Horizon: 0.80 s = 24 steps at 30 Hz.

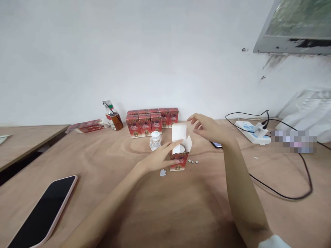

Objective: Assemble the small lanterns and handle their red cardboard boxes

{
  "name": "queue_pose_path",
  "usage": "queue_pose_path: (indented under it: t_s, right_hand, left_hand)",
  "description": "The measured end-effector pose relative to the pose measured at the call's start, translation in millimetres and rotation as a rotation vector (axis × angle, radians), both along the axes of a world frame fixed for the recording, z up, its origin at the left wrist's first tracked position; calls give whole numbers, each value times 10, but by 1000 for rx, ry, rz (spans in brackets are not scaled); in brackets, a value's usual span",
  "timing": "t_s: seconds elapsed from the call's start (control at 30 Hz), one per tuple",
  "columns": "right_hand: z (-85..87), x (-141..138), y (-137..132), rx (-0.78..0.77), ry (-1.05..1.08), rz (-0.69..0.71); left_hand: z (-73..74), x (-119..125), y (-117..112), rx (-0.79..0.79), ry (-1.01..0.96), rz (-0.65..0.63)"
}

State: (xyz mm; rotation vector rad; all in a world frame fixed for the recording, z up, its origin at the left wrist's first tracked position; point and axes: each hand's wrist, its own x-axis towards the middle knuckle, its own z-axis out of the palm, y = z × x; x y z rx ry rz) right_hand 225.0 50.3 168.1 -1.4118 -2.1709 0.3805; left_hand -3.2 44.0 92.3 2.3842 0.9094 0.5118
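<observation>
My left hand (pixel 159 158) reaches in from the left, with its thumb and fingers around an upright red cardboard box (pixel 179 163). The box's white top flaps are raised, and something white and round shows inside. To the right of the box, my right hand (pixel 205 127) is lifted with bent fingers spread apart and nothing visible in them. A small clear jar with a white lid (pixel 156 138) stands left of the box, just beyond my left hand. Near the box's base lie a small whitish flat piece (pixel 162 172) and several small round button-like pieces (pixel 192 162).
Several shut red boxes (pixel 144 125) stand by the wall, beside a bottle of brown liquid (pixel 113 117) and a flattened carton (pixel 90 126). A phone (pixel 45 210) lies front left; another phone (pixel 216 145) is partly hidden by my right arm. A power strip (pixel 252 132) with black cables is at right.
</observation>
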Motion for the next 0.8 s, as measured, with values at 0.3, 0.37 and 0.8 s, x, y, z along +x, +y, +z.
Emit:
queue_pose_path:
  t_s: [0.3, 0.37, 0.8]
  right_hand:
    - [-45, -131, -42, -63, -47, 59]
    - [-73, -215, -27, -54, -63, 67]
    - [-6, -240, -72, -176, -72, 423]
  left_hand:
    - [44, -44, -14, -15, 23, 4]
    - [53, -33, -31, -8, 31, 12]
    - [-143, 3, 48, 62, -109, 8]
